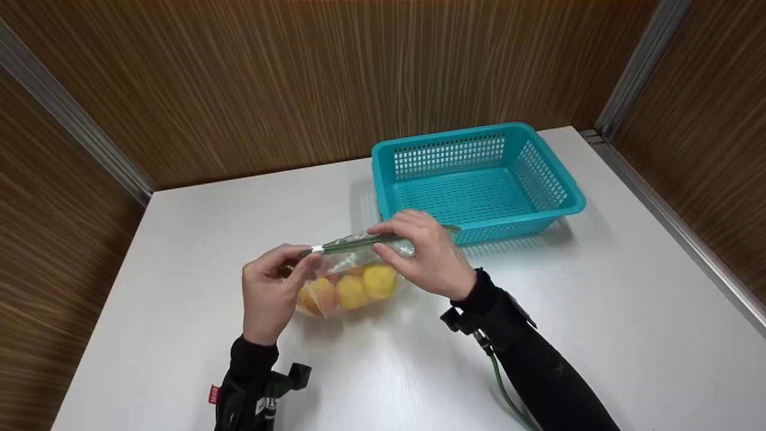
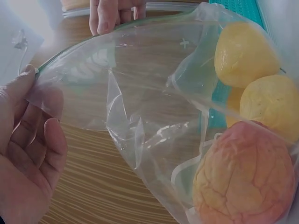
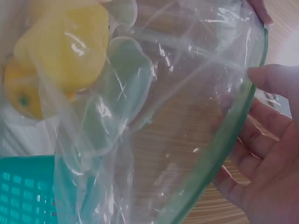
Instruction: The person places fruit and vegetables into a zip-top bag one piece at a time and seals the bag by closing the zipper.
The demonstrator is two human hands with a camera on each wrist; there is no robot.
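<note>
A clear zip bag (image 1: 353,261) with a green strip along its mouth is held up between my two hands over the table. At the strip's left end, my left hand (image 1: 272,290) pinches the corner by a small white slider (image 1: 317,248) between thumb and forefinger. My right hand (image 1: 426,251) grips the strip farther right, thumb on the near side and fingers behind. Low in the bag sit yellow fruits (image 1: 380,281) and a wrinkled reddish-orange fruit (image 2: 245,177). An orange fruit with a green spot (image 3: 23,91) shows behind the yellow in the right wrist view.
A turquoise perforated basket (image 1: 529,216) with nothing in it stands at the back right, just behind my right hand. Wood-patterned panels (image 1: 269,90) border the white table (image 1: 221,221) at the back and sides. A green cable (image 1: 501,386) runs along my right forearm.
</note>
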